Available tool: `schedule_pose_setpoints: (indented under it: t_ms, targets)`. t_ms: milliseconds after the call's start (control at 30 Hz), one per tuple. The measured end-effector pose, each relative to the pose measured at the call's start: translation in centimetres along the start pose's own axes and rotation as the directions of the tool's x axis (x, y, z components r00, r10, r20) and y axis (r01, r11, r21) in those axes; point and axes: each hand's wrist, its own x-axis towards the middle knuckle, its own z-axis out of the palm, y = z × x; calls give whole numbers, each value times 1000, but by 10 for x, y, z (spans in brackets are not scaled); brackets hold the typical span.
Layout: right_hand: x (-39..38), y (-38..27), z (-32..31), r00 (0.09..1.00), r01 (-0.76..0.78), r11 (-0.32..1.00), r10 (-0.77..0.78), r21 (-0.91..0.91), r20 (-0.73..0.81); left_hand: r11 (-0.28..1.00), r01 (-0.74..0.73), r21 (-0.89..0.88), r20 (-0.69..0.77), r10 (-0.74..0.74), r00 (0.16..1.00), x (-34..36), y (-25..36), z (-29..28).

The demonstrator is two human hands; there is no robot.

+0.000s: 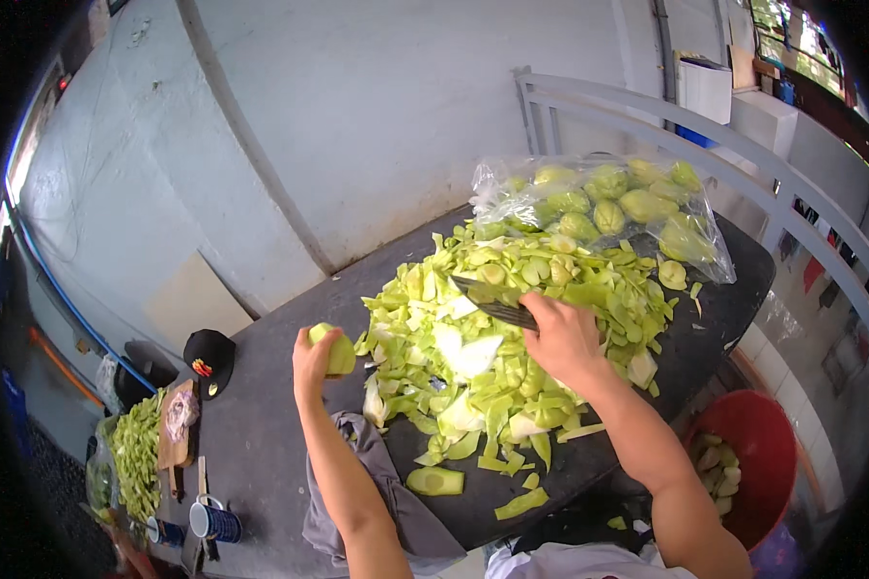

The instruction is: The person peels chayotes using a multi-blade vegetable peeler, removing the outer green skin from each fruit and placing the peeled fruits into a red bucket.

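My left hand (311,369) is closed round a pale green chayote (342,353), held at the left edge of the heap. In my right hand (562,338) is a dark knife (488,299), its blade pointing left over the heap. Beneath it spreads a big pile of green peels and cut pieces (512,396) on the dark table (270,425). Whole chayotes fill a clear plastic bag (603,207) behind the pile. A flat green slice (435,481) lies near the front edge of the table.
Under my left forearm lies a grey cloth (410,511). A red bucket (768,449) holding pale pieces stands on the floor at right. At left are a black cap (209,359), a wooden board (175,446), a blue mug (214,522) and more green strips (137,454). A grey railing (647,124) runs behind.
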Motion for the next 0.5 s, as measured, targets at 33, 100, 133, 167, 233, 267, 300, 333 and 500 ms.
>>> schedule_pose_setpoints:
  t_ms: [33,100,133,167,233,267,300,333,500]
  targets:
    - [-1,0,2,999,-10,1000,9,30,35,989,45,138,-28,-41,999,0,-1,0]
    - [0,0,2,997,-24,998,21,52,70,962,116,245,-18,-116,993,-3,-4,5]
    - [1,-1,3,986,-88,994,79,60,148,925,125,358,-8,-131,991,-5,-8,10]
    - [2,-2,3,965,-154,986,136,62,225,875,129,466,1,-147,989,-6,-9,15]
    - [4,-5,5,943,-200,976,168,86,288,878,201,434,-14,-216,976,0,-16,15]
    - [5,-8,5,932,-199,972,149,125,331,864,159,477,-93,-130,987,6,-26,10]
    - [6,-11,5,919,-199,966,125,165,374,844,123,522,-168,-40,985,11,-35,6]
    - [6,-9,5,897,-210,958,110,194,428,845,120,521,-164,-39,986,9,-27,11]
    - [2,12,5,927,-211,902,63,376,370,578,-629,520,230,614,755,-59,83,75]
